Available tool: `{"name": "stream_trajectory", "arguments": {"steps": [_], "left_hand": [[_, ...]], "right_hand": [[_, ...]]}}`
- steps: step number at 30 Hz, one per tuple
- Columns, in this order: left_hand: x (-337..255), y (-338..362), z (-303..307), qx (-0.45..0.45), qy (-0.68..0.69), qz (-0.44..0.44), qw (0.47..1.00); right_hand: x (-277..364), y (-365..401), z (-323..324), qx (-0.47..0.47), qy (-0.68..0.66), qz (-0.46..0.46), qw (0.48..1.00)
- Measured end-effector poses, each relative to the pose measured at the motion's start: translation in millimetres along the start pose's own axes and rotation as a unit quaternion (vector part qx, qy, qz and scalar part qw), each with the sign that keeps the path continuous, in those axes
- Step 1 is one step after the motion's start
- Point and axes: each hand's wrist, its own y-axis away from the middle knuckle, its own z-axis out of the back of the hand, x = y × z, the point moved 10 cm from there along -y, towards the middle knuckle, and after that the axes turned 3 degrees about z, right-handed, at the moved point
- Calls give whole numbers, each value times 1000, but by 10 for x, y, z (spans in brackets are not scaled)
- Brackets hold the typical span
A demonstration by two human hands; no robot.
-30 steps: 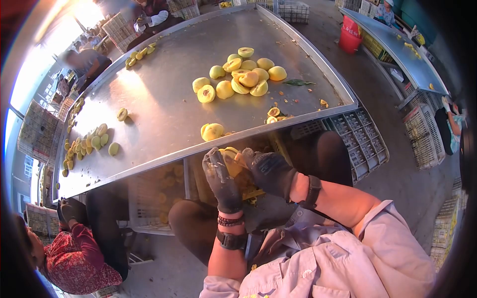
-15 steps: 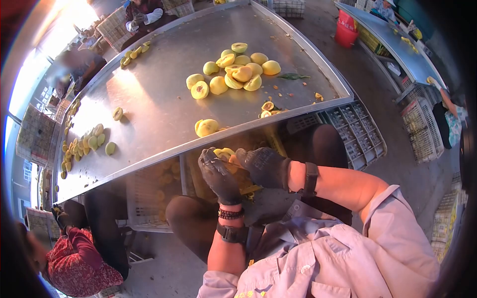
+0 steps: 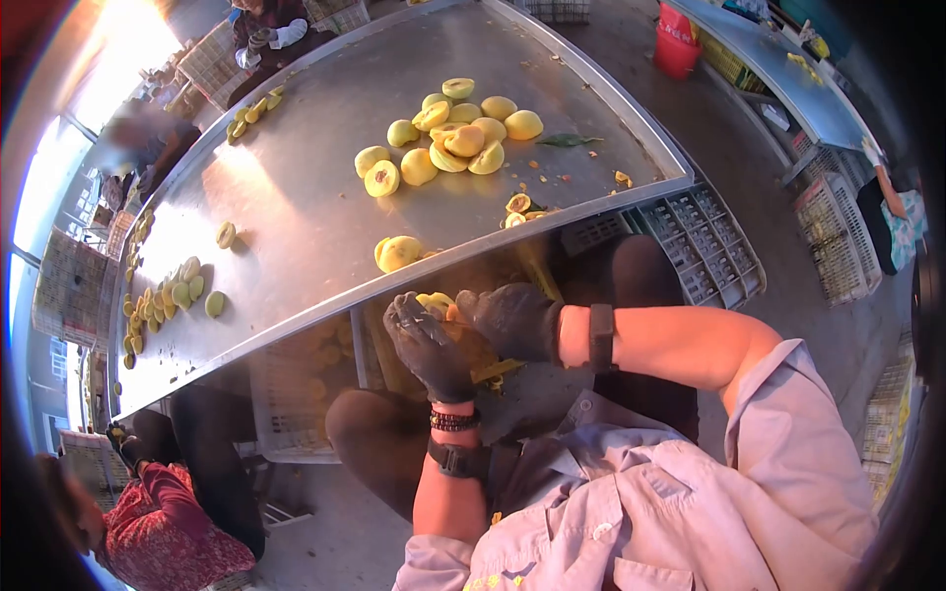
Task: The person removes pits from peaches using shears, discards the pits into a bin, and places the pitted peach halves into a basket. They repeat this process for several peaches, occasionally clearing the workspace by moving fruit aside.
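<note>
My left hand [image 3: 432, 347], in a dark glove, is closed around a yellow peach [image 3: 437, 300] just below the table's near edge. Against the same fruit presses my right hand [image 3: 510, 320], also gloved, its fingers curled; whatever they grip is hidden behind them. A split peach [image 3: 398, 254] lies on the metal table [image 3: 315, 197] just beyond my hands. Farther back sits a heap of peaches [image 3: 463, 135], some cut open to show the pit hollow. Several pits and scraps [image 3: 518, 204] lie by the edge to the right.
Green-yellow halves [image 3: 168, 295] are spread over the table's left side. A crate [image 3: 695, 241] stands below the right corner, another crate [image 3: 291, 414] under the table. A co-worker in red [image 3: 168, 522] sits at lower left; other people sit around. A red bucket [image 3: 677, 44] stands behind.
My right hand has turned and shifted slightly left over the peach. A thin tool visible between my hands earlier is now hidden. The whole view has shifted a little.
</note>
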Motion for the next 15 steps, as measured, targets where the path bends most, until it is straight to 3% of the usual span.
{"name": "stream_trajectory", "arguments": {"steps": [3,6,11,12,14,15], "left_hand": [[-136,-11,-17,9,-115,-86,990],[-344,-27,40,11,-82,-86,993],[-301,-17,-23,40,-54,-191,979],[-312,-13,-5,38,-51,-202,977],[-344,-7,-6,36,4,-162,986],[-286,-1,-20,36,34,-127,991]], "right_hand": [[17,4,-64,28,-41,-28,998],[77,44,50,38,-49,-18,998],[35,-14,219,47,-60,14,997],[-5,-38,167,53,-112,14,992],[-115,-99,24,62,-215,14,974],[-123,-79,97,40,-161,3,986]]}}
